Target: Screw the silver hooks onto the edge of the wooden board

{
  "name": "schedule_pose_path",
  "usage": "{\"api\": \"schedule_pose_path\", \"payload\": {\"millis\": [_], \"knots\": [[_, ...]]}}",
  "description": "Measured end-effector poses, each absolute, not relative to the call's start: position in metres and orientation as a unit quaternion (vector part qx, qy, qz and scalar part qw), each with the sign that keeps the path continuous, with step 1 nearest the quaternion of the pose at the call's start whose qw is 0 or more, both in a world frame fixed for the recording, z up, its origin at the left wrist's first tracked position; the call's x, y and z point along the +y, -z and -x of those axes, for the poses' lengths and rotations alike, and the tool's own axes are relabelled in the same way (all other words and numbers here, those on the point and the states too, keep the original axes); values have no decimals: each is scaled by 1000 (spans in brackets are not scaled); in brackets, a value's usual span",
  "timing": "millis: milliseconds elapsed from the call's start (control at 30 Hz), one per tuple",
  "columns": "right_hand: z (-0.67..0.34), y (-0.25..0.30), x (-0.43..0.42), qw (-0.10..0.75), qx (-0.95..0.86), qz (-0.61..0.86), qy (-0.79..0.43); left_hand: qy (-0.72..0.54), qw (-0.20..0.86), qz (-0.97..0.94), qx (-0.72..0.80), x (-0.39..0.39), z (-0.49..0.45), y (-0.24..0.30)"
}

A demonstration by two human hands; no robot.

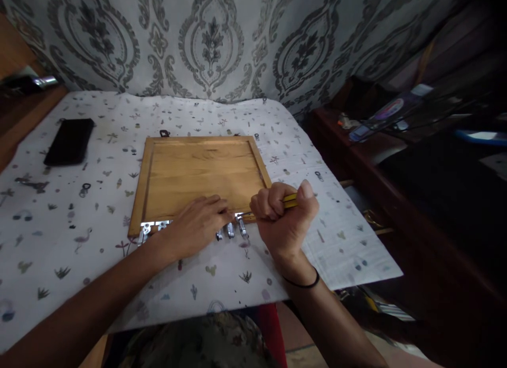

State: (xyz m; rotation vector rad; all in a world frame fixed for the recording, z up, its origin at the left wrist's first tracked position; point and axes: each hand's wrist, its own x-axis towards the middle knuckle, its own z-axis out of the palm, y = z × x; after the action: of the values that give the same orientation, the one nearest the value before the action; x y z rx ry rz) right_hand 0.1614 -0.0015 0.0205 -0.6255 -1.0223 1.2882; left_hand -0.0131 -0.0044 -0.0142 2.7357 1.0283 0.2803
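The yellow-handled tool [290,200] sits just right of the frame's centre, clenched in the right hand [283,215]. That hand is a tight fist, knuckles turned left and thumb raised on top, with only a short piece of yellow handle showing by the thumb. The tool's shaft points left towards the near edge of the wooden tray [202,170], which lies flat in the middle of the picture. The tip is hidden among the fingers.

The left hand [196,225] lies palm down on that same near edge, fingers stretched right and lightly bent, grasping nothing. Its fingertips are just beside the right fist. A row of metal hooks [231,230] hangs along this edge, partly under the left hand.

Both forearms come up from the bottom of the frame; a black band [304,283] circles the right wrist.

The tray rests on a patterned cloth [59,236]. A black phone [69,141] lies at upper left, and a small ring [84,189] lies between it and the tray. Dark furniture [396,172] fills the right side.
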Motion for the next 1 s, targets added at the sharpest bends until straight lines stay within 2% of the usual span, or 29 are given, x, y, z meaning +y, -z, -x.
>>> {"api": "schedule_pose_path", "payload": {"millis": [467, 800, 1000], "knots": [[-160, -22, 1, 639, -473, 275, -540, -104, 81, -930, 342, -5, 14, 15], [-161, -23, 2, 605, -530, 274, -528, -117, 69, -931, 339, -5, 14, 17], [-164, -20, 6, 608, -505, 284, -543, -112, 80, -931, 339, -4, 14, 18]]}}
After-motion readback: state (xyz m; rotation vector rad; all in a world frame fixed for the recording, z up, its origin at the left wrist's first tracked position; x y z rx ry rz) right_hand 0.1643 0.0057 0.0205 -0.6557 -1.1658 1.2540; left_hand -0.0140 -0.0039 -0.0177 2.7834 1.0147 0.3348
